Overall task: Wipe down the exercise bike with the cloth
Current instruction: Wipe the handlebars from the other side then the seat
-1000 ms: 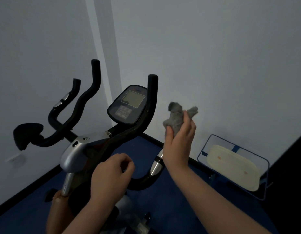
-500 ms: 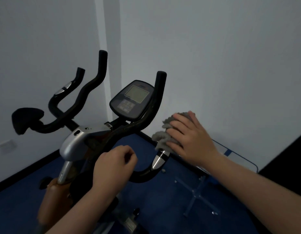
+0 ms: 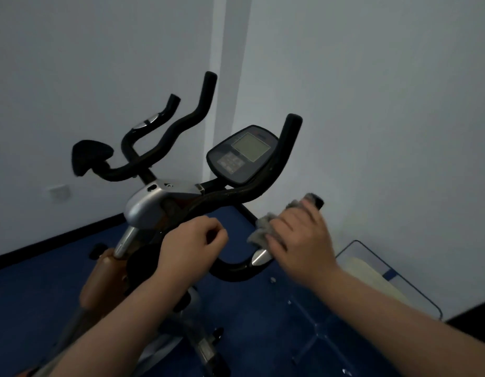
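The exercise bike (image 3: 159,202) stands in front of me with black handlebars, a silver stem cover and a console (image 3: 242,156). My right hand (image 3: 301,238) holds a grey cloth (image 3: 263,231) wrapped over the near right grip (image 3: 316,201) of the handlebar, whose black tip pokes out above my fingers. My left hand (image 3: 191,246) is curled round the low curved bar beside the silver stem.
White walls meet in a corner behind the bike. The floor (image 3: 249,317) is dark blue. A blue-framed rack with a cream pad (image 3: 372,278) leans against the right wall. A wall socket (image 3: 59,191) sits low on the left.
My right hand brought the cloth down from mid-air onto the right grip and has slid along it. The view shifted so the bike sits further right. My left hand has kept its hold.
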### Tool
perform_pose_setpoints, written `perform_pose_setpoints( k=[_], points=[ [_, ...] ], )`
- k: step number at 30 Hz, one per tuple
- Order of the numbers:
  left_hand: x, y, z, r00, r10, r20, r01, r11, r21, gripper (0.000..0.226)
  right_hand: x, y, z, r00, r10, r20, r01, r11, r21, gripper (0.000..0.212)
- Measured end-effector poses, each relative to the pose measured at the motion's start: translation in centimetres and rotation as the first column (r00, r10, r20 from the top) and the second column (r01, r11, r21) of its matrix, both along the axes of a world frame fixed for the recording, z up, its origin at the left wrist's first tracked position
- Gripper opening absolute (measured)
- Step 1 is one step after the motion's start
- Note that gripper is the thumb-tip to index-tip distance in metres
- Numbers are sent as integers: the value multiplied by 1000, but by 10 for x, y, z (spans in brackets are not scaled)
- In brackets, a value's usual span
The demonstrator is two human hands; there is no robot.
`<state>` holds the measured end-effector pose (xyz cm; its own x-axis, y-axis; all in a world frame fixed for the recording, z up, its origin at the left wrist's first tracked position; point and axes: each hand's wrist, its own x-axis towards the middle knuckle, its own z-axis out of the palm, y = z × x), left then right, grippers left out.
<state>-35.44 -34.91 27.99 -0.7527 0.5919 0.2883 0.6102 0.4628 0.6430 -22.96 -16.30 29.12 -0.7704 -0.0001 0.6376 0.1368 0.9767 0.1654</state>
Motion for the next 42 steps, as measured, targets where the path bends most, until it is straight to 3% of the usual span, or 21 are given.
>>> perform_pose_setpoints(
  k=[3, 5, 7, 9, 11, 13, 16, 19, 21, 24, 27, 30, 32, 36, 39, 42],
  points=[
    [1, 0, 0, 1000, 9, 11, -10, 997, 80, 11, -10, -34, -26, 990, 134, 37, -133, 990, -50, 24],
    [2, -5, 1, 1000, -6, 11, 3, 981, 192, 10, -11, -28, -13, 939, 268, 216, -284, 958, 47, 29],
    [4, -13, -1, 999, -16, -43, 24, 978, 205, 11, -7, -10, 6, 843, 317, 434, -376, 925, 54, 39],
    [5, -24, -5, 990, 52, -130, -28, 984, 177, 11, 1, 12, 20, 781, 280, 559, -311, 950, -41, 59],
    [2, -35, -12, 965, 179, -193, -146, 973, 176, 9, 9, 15, 19, 820, 213, 532, -233, 972, -30, 68],
    [-2, -42, -21, 933, 296, -207, -260, 948, 186, 8, 7, -7, 7, 890, 114, 441, -150, 988, 46, 63],
    [-7, -48, -30, 900, 425, -99, -396, 890, 228, 7, -12, -57, -13, 922, 36, 386, -88, 989, 118, 50],
    [-6, -47, -33, 897, 435, -76, -408, 883, 233, 6, -26, -78, -14, 881, 15, 474, -56, 996, 71, 52],
    [-5, -48, -33, 902, 425, -82, -398, 889, 226, 6, -22, -62, -10, 866, 129, 483, -155, 988, 14, 51],
    [-6, -49, -34, 904, 421, -76, -394, 888, 237, 8, -9, -37, -3, 864, 229, 449, -298, 950, 90, 47],
    [-6, -49, -33, 908, 414, -60, -386, 884, 263, 8, -12, -54, -5, 883, 112, 455, -189, 974, 126, 45],
    [-6, -49, -33, 911, 410, -56, -381, 885, 268, 7, -37, -84, -7, 840, -14, 542, 0, 1000, 26, 49],
    [-7, -49, -34, 914, 400, -66, -370, 888, 273, 7, -48, -87, -5, 759, -34, 651, 117, 990, -85, 52],
    [-5, -51, -35, 927, 366, -85, -331, 902, 278, 7, -42, -71, 6, 682, 20, 731, 44, 997, -68, 53],
    [-6, -52, -35, 933, 348, -87, -313, 909, 276, 8, -34, -67, 7, 668, 31, 743, -62, 998, 14, 40],
    [-11, -52, -34, 938, 327, -113, -285, 915, 285, 13, -50, -77, 2, 597, -21, 802, 79, 996, -33, 37]
  ],
)
